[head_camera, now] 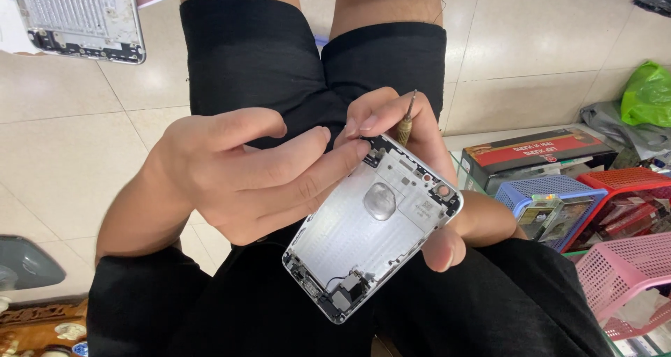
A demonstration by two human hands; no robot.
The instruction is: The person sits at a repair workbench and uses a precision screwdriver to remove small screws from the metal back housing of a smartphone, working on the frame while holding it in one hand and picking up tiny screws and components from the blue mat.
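A silver phone housing (363,231), opened with its inside facing up, sits tilted over my lap. My right hand (447,238) cups it from behind, thumb on its lower right edge. A small screwdriver (406,119) is tucked between that hand's fingers, tip pointing up. My left hand (237,168) lies over the housing's left edge, with fingertips pressed on its upper corner. Its thumb is hidden.
A second opened phone housing (77,18) lies at the top left. At the right stand a dark box (538,154) and blue (521,189), red (622,179) and pink (622,270) plastic baskets of small parts. A green bag (646,95) sits beyond.
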